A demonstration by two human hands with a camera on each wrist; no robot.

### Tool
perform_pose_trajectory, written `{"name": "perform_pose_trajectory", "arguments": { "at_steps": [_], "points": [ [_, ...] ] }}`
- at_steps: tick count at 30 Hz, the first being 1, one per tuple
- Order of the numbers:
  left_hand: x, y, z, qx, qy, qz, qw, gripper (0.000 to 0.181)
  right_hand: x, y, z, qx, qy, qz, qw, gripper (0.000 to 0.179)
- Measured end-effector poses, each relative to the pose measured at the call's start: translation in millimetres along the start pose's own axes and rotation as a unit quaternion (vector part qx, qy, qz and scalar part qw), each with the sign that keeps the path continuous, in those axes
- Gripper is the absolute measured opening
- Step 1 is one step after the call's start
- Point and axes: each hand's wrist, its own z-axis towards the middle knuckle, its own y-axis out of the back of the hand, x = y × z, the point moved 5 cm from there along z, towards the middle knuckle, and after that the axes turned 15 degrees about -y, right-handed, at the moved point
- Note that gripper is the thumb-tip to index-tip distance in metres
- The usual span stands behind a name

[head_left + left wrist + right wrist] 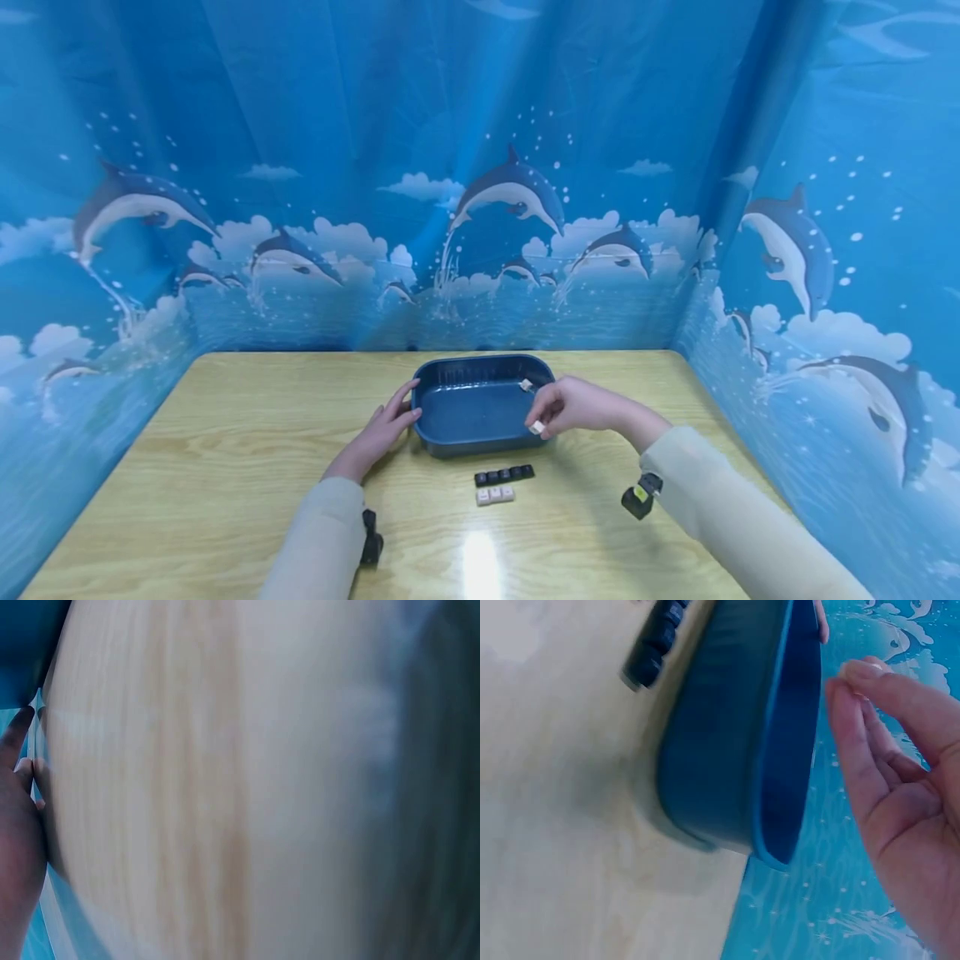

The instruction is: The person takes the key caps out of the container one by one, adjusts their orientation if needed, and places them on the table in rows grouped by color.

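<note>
A dark blue basin stands toward the back of the table. My left hand rests against its left wall, fingers mostly straight; the left wrist view catches that hand at its edge. Over the basin's right front corner, my right hand pinches a small white keycap between thumb and fingertips. In the right wrist view the fingers largely hide that keycap. Another white keycap lies inside the basin, near its right side.
In front of the basin lies a row of several black keycaps. Closer to me is a row of three white keycaps. The wooden table is backed by a blue dolphin-print curtain.
</note>
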Motion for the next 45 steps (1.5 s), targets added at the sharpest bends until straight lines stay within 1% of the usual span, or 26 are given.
{"name": "perform_pose_trajectory", "arguments": {
  "at_steps": [4, 8, 10, 14, 16, 18, 19, 23, 26, 31, 33, 36, 39, 43, 45],
  "points": [
    [0.4, -0.7, -0.6, 0.0, 0.009, 0.0, 1.0, 0.06, -13, -8, -3.8, -0.024, -0.029, 0.036, 0.9987, 0.019],
    [-0.2, -0.7, -1.0, -0.001, 0.018, 0.0, 0.9998, 0.06, -24, -17, -7.9, -0.047, -0.053, 0.074, 0.9947, 0.017],
    [-0.9, -0.5, -1.2, -0.002, 0.02, -0.001, 0.9998, 0.06, -27, -21, -9.8, -0.057, -0.057, 0.094, 0.9923, 0.016],
    [-0.7, -0.2, -1.2, -0.001, 0.018, -0.006, 0.9998, 0.06, -32, -31, -12.4, -0.063, -0.062, 0.135, 0.9869, 0.016],
    [-0.1, -0.2, -0.9, -0.001, 0.016, -0.006, 0.9999, 0.06, -34, -36, -13.2, -0.071, -0.062, 0.148, 0.9845, 0.016],
    [0.3, -0.1, -0.6, -0.001, 0.015, -0.004, 0.9999, 0.06, -36, -41, -13.7, -0.087, -0.06, 0.151, 0.9828, 0.017],
    [0.2, -0.1, -0.4, -0.001, 0.015, -0.003, 0.9999, 0.06, -37, -42, -14.1, -0.098, -0.056, 0.148, 0.9826, 0.017],
    [-0.6, 0.2, 0.1, -0.003, 0.016, -0.001, 0.9999, 0.06, -38, -50, -14.6, -0.143, -0.026, 0.102, 0.9841, 0.017],
    [-2.3, 0.1, -0.2, -0.002, 0.014, -0.003, 0.9999, 0.059, -39, -56, -13.8, -0.163, -0.005, 0.08, 0.9834, 0.018],
    [-4.4, 0.0, -1.0, 0.0, 0.008, 0.002, 1.0, 0.059, -43, -64, -12.1, -0.173, -0.007, 0.082, 0.9815, 0.019],
    [-4.8, 0.2, -1.1, 0.001, 0.004, 0.006, 1.0, 0.059, -43, -68, -11.5, -0.173, -0.006, 0.074, 0.982, 0.018],
    [-5.4, 0.4, -1.3, 0.002, -0.003, 0.005, 1.0, 0.059, -43, -73, -10.6, -0.179, -0.004, 0.048, 0.9828, 0.016],
    [-5.6, 1.0, -1.6, 0.0, -0.006, 0.004, 1.0, 0.059, -44, -78, -9.8, -0.189, -0.02, 0.01, 0.9818, 0.014],
    [-5.3, 0.9, -2.1, -0.001, 0.003, 0.003, 1.0, 0.059, -45, -83, -9.1, -0.197, -0.046, -0.032, 0.9787, 0.014],
    [-4.7, 0.8, -2.1, -0.002, 0.008, 0.003, 1.0, 0.059, -45, -85, -8.3, -0.199, -0.048, -0.045, 0.9778, 0.015]
  ]
}}
